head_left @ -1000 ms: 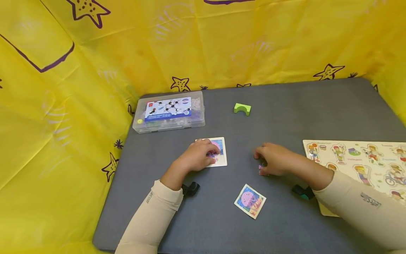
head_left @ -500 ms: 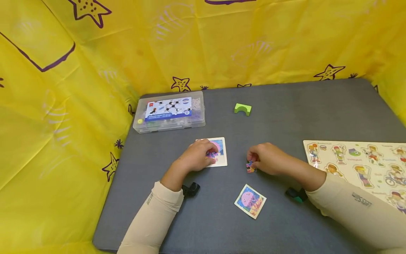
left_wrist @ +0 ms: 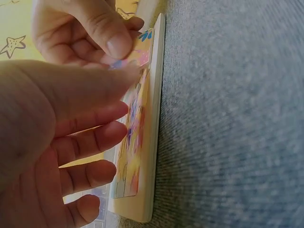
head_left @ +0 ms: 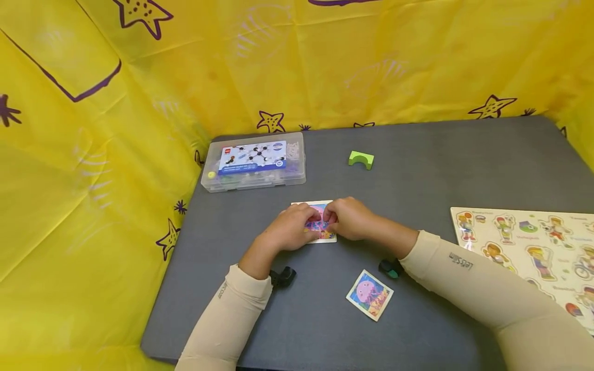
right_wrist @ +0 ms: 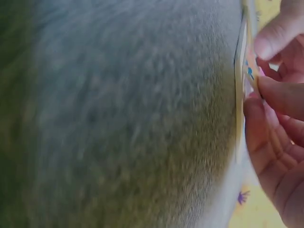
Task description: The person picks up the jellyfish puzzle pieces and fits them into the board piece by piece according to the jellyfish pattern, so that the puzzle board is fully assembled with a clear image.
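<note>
My left hand (head_left: pixel 291 226) lies over the left part of a small jigsaw board (head_left: pixel 334 238) with a pale frame. Its fingers are loosely bent over the picture in the left wrist view, and the thumb tip touches or nearly touches the edge of a puzzle piece (left_wrist: pixel 143 51). From the right, my right hand (head_left: pixel 351 219) pinches that piece between thumb and fingers at the board's right side. The piece is pink and orange with a blue patch. Whether it lies flat in the frame is hidden by the fingers. Part of the pink picture shows between both hands.
A small jellyfish picture card (head_left: pixel 369 294) lies nearer the front. At the back left stands a clear plastic case (head_left: pixel 252 161) with a molecule label. A green arch block (head_left: pixel 361 159) sits behind the board, and a large board with sports figures (head_left: pixel 524 232) lies at the right.
My right hand has moved left with the puzzle piece, from the bare table to the jigsaw board. The left hand has stayed on the board. The head view has shifted slightly.
</note>
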A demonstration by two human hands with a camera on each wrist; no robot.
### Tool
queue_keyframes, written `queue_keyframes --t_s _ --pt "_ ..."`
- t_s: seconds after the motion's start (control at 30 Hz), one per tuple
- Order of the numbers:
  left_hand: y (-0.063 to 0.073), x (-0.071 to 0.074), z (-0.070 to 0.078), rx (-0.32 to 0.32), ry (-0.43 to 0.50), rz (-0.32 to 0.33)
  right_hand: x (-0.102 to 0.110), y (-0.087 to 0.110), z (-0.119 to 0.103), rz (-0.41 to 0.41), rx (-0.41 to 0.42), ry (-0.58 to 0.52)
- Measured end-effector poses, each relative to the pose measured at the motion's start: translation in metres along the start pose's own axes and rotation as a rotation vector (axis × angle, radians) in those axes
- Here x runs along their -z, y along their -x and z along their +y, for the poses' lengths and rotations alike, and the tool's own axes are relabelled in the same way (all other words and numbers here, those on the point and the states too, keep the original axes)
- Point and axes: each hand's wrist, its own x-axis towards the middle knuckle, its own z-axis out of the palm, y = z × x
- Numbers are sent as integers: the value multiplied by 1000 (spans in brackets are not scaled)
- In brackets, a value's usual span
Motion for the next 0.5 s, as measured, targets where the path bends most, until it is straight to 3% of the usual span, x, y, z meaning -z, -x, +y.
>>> queue_keyframes --t_s 0.27,0.5 --pt "-2 -3 3 15 -18 37 1 -7 1 -40 -13 42" --pt "-4 -3 2 29 -12 24 3 -9 1 -50 -85 70"
